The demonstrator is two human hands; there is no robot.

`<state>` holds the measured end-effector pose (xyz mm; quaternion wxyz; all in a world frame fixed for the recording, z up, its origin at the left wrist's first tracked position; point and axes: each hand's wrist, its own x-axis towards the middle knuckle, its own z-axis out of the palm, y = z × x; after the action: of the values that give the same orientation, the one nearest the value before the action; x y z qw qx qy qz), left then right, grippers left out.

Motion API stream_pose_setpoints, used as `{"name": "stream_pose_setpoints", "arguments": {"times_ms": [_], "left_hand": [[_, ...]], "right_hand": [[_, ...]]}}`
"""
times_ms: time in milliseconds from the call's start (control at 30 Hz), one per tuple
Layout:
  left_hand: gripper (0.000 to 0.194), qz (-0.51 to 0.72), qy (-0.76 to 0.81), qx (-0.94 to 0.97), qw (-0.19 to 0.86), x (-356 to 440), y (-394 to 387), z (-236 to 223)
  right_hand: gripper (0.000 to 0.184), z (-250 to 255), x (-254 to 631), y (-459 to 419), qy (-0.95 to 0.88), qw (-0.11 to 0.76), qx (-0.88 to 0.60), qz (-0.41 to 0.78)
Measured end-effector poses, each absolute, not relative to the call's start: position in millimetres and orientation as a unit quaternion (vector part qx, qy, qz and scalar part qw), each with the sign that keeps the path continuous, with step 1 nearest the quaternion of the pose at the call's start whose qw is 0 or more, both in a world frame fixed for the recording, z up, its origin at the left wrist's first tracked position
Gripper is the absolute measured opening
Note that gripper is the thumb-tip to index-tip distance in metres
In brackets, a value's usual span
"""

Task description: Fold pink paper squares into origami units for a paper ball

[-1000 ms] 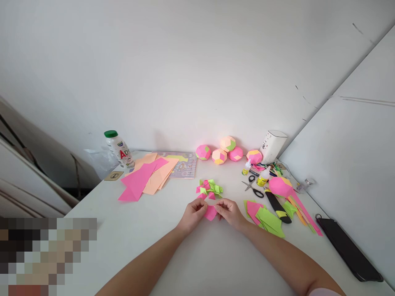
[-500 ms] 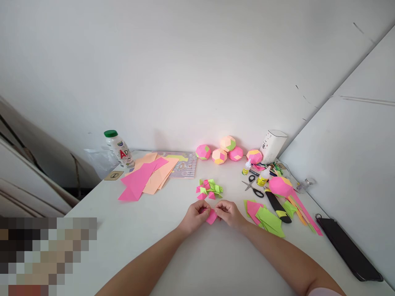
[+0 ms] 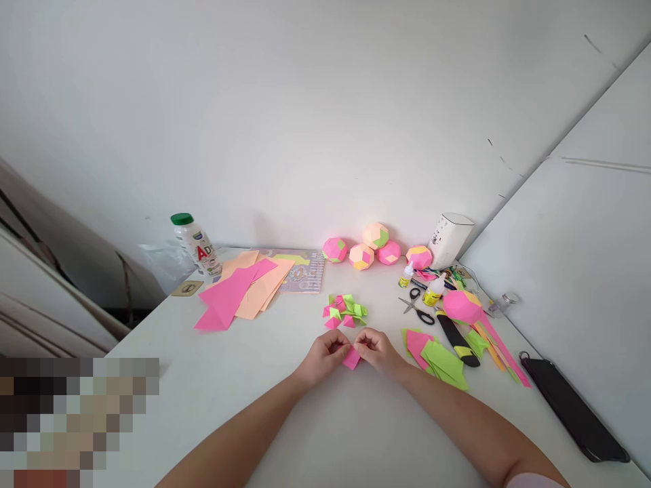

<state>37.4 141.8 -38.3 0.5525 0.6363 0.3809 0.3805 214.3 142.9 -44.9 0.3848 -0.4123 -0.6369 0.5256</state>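
Low over the front of the white table (image 3: 213,400), a small piece of pink paper (image 3: 351,359) is pinched between my two hands. My left hand (image 3: 325,354) closes its thumb and fingers on the paper's left side. On the other side my right hand (image 3: 377,351) grips it near the top right edge, fingertips close to those of the left. The fingers hide the upper part of the paper. Just beyond my hands lies a cluster of folded pink and green paper pieces (image 3: 346,312). Green and pink paper sheets (image 3: 443,364) are stacked to the right.
Scissors (image 3: 420,313), glue bottles (image 3: 433,290) and a black-yellow cutter (image 3: 458,339) lie right. Several paper balls (image 3: 361,257) line the wall. A white bottle (image 3: 197,245), pink and peach sheets (image 3: 228,298) and a notebook (image 3: 308,276) are left. A black phone (image 3: 574,407) lies far right.
The pink paper has turned a little and shifted slightly right. My left hand has moved a touch closer to my right hand. Everything else stays in place.
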Motion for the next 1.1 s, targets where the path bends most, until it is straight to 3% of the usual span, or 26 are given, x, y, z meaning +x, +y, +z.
{"name": "stream_pose_setpoints", "arguments": {"times_ms": [300, 600, 767, 1100], "left_hand": [[0.009, 0.364, 0.391, 0.670, 0.516, 37.9, 141.6, -41.9], [0.019, 0.406, 0.388, 0.559, 0.610, 34.8, 145.5, -39.0], [0.025, 0.439, 0.381, 0.514, 0.630, 33.2, 148.7, -42.5], [0.022, 0.388, 0.389, 0.592, 0.590, 35.9, 143.1, -34.6]], "right_hand": [[0.007, -42.6, 210.7, 138.3, -0.682, 0.366, -0.433, 0.462], [0.007, -42.4, 218.7, 149.1, -0.552, 0.422, -0.411, 0.590], [0.012, -38.6, 218.9, 148.9, -0.533, 0.453, -0.392, 0.598], [0.025, -44.3, 214.6, 144.4, -0.638, 0.371, -0.415, 0.532]]}}
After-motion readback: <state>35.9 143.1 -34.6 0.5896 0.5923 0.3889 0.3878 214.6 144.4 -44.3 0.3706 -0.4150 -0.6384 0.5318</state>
